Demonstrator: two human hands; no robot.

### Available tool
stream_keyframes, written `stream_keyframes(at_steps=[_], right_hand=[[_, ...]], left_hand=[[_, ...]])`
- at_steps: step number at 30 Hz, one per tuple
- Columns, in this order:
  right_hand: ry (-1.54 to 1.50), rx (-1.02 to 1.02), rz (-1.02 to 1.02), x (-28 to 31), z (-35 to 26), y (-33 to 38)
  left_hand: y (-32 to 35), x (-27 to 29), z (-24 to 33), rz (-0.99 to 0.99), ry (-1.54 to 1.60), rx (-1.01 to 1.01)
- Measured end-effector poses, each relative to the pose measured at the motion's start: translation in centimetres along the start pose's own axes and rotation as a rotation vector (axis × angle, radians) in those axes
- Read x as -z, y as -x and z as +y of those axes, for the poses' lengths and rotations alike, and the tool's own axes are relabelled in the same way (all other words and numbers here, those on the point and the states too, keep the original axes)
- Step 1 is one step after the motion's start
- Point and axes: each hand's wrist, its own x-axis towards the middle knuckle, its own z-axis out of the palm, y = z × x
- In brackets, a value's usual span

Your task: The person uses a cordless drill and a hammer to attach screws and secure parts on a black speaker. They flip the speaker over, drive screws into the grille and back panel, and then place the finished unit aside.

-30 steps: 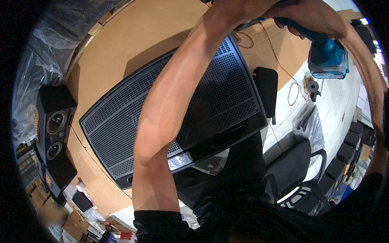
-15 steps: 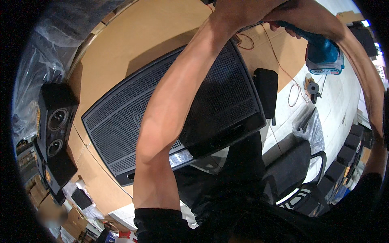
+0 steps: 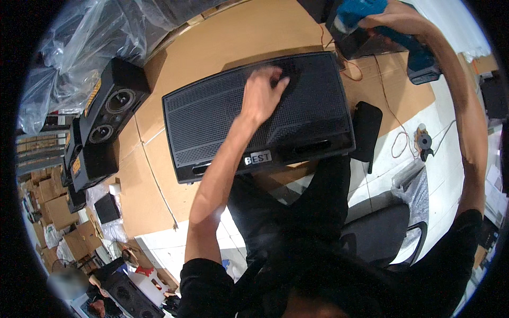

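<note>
A large black speaker cabinet [image 3: 212, 122] with a mesh metal grille lies flat on brown cardboard sheets [image 3: 233, 37]. My left hand [image 3: 261, 95] rests on the grille near its far edge, fingers curled against the mesh. Up at the top right, my right hand [image 3: 395, 18] is raised and grips a blue cordless power drill [image 3: 419, 53], held above the cabinet's far right corner. My black-clad legs [image 3: 297, 212] reach under the cabinet's near edge.
Two black speakers [image 3: 108, 103] lie at the left beside clear plastic wrap [image 3: 79, 37]. A black pad [image 3: 366, 130] and a thin cable [image 3: 397, 143] sit right of the cabinet. A black office chair [image 3: 382, 233] stands at the lower right. Cardboard boxes [image 3: 53, 212] crowd the lower left.
My view has shifted, so the cabinet sits more centred. My left hand has come down from the top edge onto the grille. The right hand still holds the drill high at the right.
</note>
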Motion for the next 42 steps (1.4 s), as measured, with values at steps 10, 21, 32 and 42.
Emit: stream_keyframes(at_steps=[10, 21, 32, 42], right_hand=[[-0.732, -0.169, 0.425, -10.5, 3.1, 18.3], [-1.395, -0.051, 0.541, -24.7, 0.3, 26.1], [-1.314, 0.049, 0.304, -25.0, -3.2, 25.1], [-1.271, 0.069, 0.234, -24.9, -7.4, 22.5]], left_hand=[[3.8, -4.9, -2.2, 0.043, -0.264, 0.022], [12.3, 0.9, 3.5, 0.019, 1.219, 0.158], [19.1, 5.6, 2.1, 0.153, 1.441, 0.089], [20.5, 6.6, -0.5, 0.222, 1.67, 0.079]])
